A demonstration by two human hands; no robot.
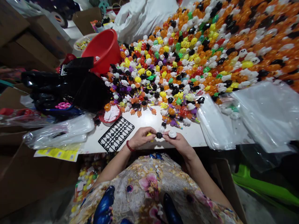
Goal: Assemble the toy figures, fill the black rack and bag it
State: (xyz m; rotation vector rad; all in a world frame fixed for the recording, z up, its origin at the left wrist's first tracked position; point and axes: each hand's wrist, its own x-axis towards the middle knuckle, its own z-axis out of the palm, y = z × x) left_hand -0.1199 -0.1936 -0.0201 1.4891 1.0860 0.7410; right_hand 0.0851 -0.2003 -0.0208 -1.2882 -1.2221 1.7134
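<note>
Over the table's front edge my two hands meet, fingers closed. My left hand (142, 137), with a red bead bracelet at the wrist, pinches a small black ribbed toy piece (159, 135) from its left side. A yellow toy piece (149, 134) shows among those fingers. My right hand (181, 142) touches the black piece with its fingertips and also holds a round white toy piece (172, 134). Just beyond the fingers is another white piece (161, 128). To the left of my hands lies a black plastic grid tray (116, 133), its openings showing the table.
A large heap of small plastic toys (182, 59) covers the table's back and right. A red tub (102, 46) stands behind left. A small red basket (120, 113) holds white paper slips (111, 113). Clear plastic bags (216, 124) lie right, others (63, 130) left. A green stool (263, 183) is low right.
</note>
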